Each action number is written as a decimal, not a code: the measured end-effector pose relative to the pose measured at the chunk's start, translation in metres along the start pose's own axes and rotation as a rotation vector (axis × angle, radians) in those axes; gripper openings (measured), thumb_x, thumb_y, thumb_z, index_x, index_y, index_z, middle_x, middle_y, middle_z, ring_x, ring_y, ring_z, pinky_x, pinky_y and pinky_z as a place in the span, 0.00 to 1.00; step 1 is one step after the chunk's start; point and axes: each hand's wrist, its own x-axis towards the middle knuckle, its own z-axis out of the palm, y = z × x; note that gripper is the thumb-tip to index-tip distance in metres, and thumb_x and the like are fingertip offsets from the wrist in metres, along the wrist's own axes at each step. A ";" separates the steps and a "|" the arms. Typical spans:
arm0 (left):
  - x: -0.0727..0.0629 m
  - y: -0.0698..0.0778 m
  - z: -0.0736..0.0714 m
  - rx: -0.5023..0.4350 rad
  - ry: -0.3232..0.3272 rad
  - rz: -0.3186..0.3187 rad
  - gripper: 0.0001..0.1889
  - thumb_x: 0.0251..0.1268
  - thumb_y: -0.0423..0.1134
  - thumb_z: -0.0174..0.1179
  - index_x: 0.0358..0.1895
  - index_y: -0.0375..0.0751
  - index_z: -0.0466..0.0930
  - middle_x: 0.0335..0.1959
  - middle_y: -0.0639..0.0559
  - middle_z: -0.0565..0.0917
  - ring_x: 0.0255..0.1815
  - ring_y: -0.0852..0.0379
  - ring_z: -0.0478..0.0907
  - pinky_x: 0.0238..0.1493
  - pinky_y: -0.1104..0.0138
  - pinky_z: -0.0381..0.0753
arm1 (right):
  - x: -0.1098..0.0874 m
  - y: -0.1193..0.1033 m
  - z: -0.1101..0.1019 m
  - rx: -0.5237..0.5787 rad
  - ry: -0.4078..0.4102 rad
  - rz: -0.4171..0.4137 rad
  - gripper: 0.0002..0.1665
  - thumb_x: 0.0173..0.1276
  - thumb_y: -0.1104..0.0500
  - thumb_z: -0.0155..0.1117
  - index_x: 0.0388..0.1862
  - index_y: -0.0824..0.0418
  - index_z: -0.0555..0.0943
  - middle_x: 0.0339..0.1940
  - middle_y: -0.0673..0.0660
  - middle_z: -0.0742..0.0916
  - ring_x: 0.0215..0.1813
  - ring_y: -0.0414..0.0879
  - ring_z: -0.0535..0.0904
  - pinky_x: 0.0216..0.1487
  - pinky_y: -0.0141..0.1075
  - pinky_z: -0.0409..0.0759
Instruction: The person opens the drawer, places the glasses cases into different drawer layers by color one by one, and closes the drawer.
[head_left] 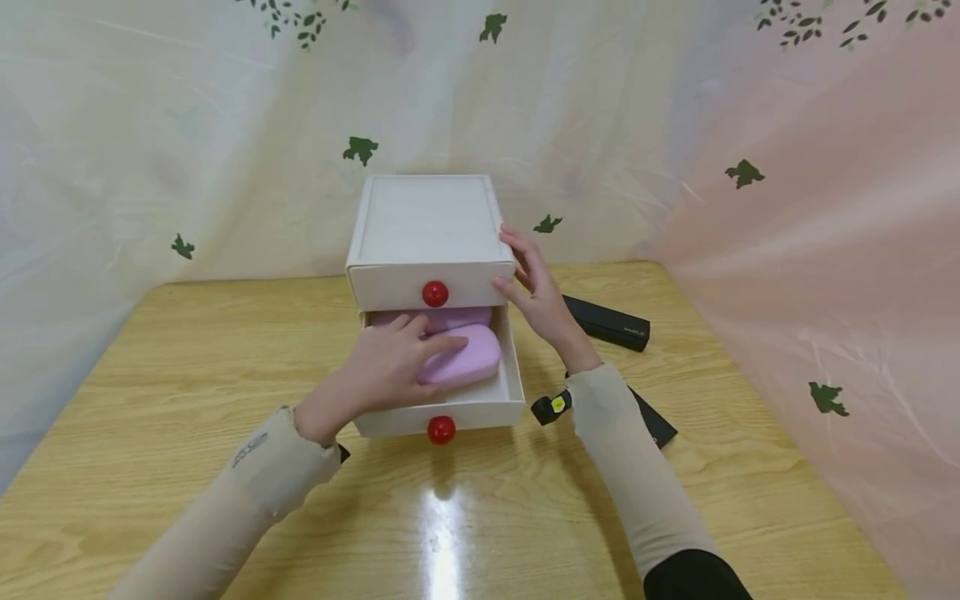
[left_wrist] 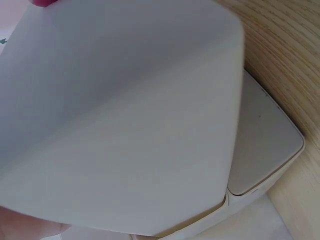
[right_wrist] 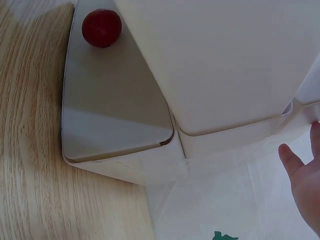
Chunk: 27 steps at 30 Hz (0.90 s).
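Note:
A white drawer cabinet [head_left: 427, 218] with red ball knobs stands on the table, its middle drawer [head_left: 513, 367] pulled out. Inside that drawer lie two smooth pinkish-purple cases: a rear case [head_left: 468, 317] partly covered, and a front case [head_left: 472, 357] lying tilted. My left hand [head_left: 386, 362] reaches over the drawer's left side and grips the front case, index finger on top and thumb at its near side. Against the cabinet's upper right side rests my right hand [head_left: 543, 300], fingers extended. In the right wrist view, the closed bottom drawer [right_wrist: 115, 100] shows below the pulled-out one.
Right of the cabinet, a long black box [head_left: 609, 323] lies on the wooden table [head_left: 225, 358]. A second black box [head_left: 654, 421] is partly hidden by my right sleeve. Behind the table hangs a pale curtain [head_left: 270, 167] with green leaf prints.

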 end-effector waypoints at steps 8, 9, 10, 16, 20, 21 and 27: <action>0.001 0.001 0.001 0.013 -0.047 -0.010 0.30 0.50 0.58 0.70 0.59 0.57 0.80 0.44 0.45 0.82 0.41 0.49 0.78 0.30 0.61 0.76 | 0.000 0.001 -0.001 0.000 -0.007 -0.011 0.34 0.72 0.70 0.52 0.74 0.65 0.55 0.81 0.58 0.54 0.81 0.54 0.49 0.77 0.58 0.51; 0.001 0.000 0.001 0.012 -0.054 -0.015 0.31 0.49 0.58 0.70 0.60 0.57 0.79 0.44 0.45 0.82 0.41 0.50 0.78 0.29 0.61 0.76 | 0.000 0.001 -0.001 -0.002 -0.007 -0.011 0.34 0.72 0.69 0.52 0.74 0.65 0.55 0.81 0.58 0.54 0.81 0.55 0.48 0.77 0.59 0.51; 0.001 0.000 0.001 0.010 -0.060 -0.018 0.31 0.49 0.58 0.71 0.60 0.57 0.79 0.44 0.45 0.82 0.41 0.50 0.78 0.29 0.61 0.75 | 0.000 0.001 -0.001 -0.005 -0.009 -0.011 0.34 0.72 0.69 0.52 0.74 0.65 0.55 0.81 0.58 0.54 0.81 0.55 0.48 0.77 0.59 0.51; 0.002 0.000 0.003 0.007 -0.076 -0.026 0.33 0.49 0.59 0.71 0.62 0.57 0.77 0.45 0.45 0.81 0.41 0.50 0.77 0.30 0.62 0.76 | 0.000 0.000 0.000 -0.015 -0.009 -0.007 0.34 0.72 0.69 0.52 0.74 0.65 0.54 0.81 0.58 0.53 0.81 0.55 0.48 0.77 0.59 0.51; 0.001 0.000 0.002 0.012 -0.074 -0.021 0.34 0.49 0.61 0.70 0.62 0.57 0.77 0.46 0.45 0.81 0.41 0.51 0.77 0.30 0.63 0.76 | 0.000 0.000 -0.001 -0.009 -0.003 -0.005 0.34 0.72 0.70 0.52 0.74 0.66 0.55 0.80 0.58 0.54 0.81 0.55 0.49 0.77 0.58 0.51; 0.001 0.000 0.002 0.013 -0.074 -0.020 0.34 0.48 0.61 0.70 0.62 0.58 0.77 0.46 0.45 0.81 0.41 0.51 0.77 0.29 0.63 0.76 | 0.000 0.001 -0.001 -0.005 -0.002 -0.004 0.34 0.72 0.70 0.52 0.74 0.66 0.55 0.81 0.58 0.54 0.81 0.55 0.49 0.77 0.58 0.51; 0.000 0.000 0.002 -0.021 -0.080 -0.037 0.34 0.50 0.62 0.69 0.63 0.58 0.77 0.47 0.47 0.81 0.41 0.52 0.77 0.27 0.64 0.75 | 0.005 0.026 -0.002 -0.002 0.005 -0.045 0.34 0.73 0.65 0.54 0.75 0.58 0.57 0.81 0.49 0.55 0.81 0.49 0.50 0.76 0.59 0.52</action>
